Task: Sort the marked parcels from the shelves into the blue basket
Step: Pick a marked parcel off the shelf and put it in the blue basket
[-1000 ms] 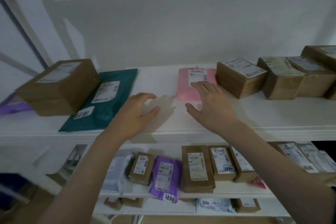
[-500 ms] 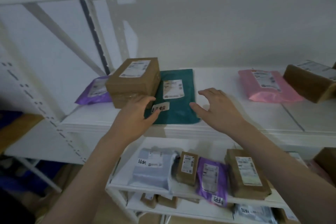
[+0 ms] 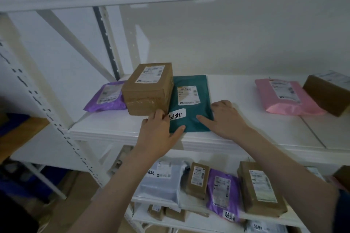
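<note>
Teal mailer (image 3: pixel 191 104) with handwritten white tag (image 3: pixel 177 115) lies flat on white shelf (image 3: pixel 265 130), front edge. Left hand (image 3: pixel 158 134) at mailer's near-left corner, thumb on it, fingertips touching brown box (image 3: pixel 148 89) just left of mailer; grip not closed. Right hand (image 3: pixel 225 119) spread flat over mailer's right edge, thumb on top, grip open. Pink mailer (image 3: pixel 284 96) well right of teal mailer.

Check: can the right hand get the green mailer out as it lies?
Probably yes. The right hand already rests on the green mailer, whose near edge is free. The brown box seems to overlap its left edge, where the left hand is.
</note>
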